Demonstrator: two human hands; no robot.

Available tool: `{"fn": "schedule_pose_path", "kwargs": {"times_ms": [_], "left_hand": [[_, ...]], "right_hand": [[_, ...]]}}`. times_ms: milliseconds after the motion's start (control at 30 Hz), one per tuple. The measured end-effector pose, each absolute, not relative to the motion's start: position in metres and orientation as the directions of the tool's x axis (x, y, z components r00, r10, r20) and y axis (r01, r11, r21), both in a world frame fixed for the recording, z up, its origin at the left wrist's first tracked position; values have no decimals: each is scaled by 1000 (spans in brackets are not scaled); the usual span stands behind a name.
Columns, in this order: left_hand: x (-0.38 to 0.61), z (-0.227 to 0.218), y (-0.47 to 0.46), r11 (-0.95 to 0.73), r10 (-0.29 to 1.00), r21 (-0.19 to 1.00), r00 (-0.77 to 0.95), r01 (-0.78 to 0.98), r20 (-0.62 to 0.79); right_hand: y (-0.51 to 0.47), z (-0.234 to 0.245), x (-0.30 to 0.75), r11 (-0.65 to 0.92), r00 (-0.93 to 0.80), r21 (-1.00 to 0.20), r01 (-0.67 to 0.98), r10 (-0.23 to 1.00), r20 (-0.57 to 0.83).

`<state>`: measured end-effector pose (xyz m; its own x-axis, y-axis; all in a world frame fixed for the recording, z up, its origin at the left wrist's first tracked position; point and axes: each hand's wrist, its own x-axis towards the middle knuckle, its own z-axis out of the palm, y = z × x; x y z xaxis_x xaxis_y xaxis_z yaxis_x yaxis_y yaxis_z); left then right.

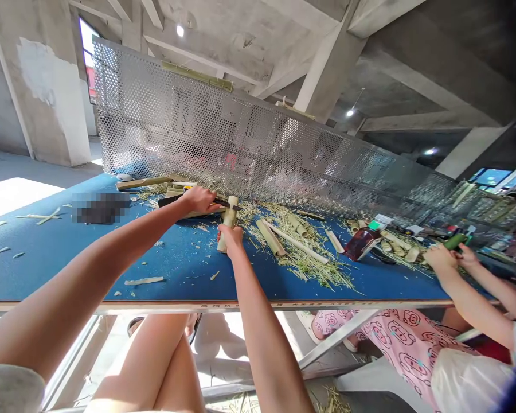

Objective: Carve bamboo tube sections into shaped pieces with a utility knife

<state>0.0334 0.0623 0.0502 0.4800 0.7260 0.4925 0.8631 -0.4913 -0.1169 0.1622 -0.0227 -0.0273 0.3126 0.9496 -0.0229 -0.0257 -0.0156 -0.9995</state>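
My left hand (200,199) is closed around a long, dark knife-like tool (167,201); its exact kind is hard to make out. The tool's narrow end reaches across the upper part of a pale bamboo piece (231,213) and appears to touch it. My right hand (231,235) wraps round the lower part of that bamboo, which stands tilted on the blue tabletop (176,258). A notch or cut shows near its top. Behind my left hand lie more bamboo strips, partly hidden by it.
Split bamboo (270,238) and heaps of shavings (318,267) lie to the right, near a dark red bottle (361,241). Farther right, another person's hands (445,258) hold green bamboo. A perforated metal screen (241,143) borders the back. A pixelated dark object (101,207) lies left.
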Motion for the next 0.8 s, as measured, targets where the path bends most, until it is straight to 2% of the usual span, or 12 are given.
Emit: {"fn": "schedule_pose_path", "kwargs": {"times_ms": [167, 233, 300, 367, 467, 600, 800], "left_hand": [[1, 134, 78, -185, 812, 86, 103, 979, 575], [-10, 159, 76, -111, 805, 107, 27, 988, 592], [-13, 162, 63, -112, 803, 73, 47, 991, 594], [-10, 142, 42, -158, 813, 21, 118, 987, 570], [-2, 89, 5, -317, 812, -57, 302, 947, 499], [3, 32, -23, -479, 761, -133, 486, 868, 430], [-3, 13, -17, -545, 708, -212, 581, 811, 402]], "right_hand": [[-34, -26, 149, 9, 211, -1000, -1, 977, 9], [-34, -27, 148, 6, 208, -1000, -3, 978, 5], [-31, -28, 150, 20, 199, -1000, -11, 980, 17], [-29, -30, 153, 39, 186, -999, -22, 982, 34], [-26, -33, 155, 62, 174, -998, -23, 983, 57], [-23, -35, 154, 97, 181, -995, 6, 979, 97], [-22, -36, 154, 134, 214, -987, 84, 965, 149]]}}
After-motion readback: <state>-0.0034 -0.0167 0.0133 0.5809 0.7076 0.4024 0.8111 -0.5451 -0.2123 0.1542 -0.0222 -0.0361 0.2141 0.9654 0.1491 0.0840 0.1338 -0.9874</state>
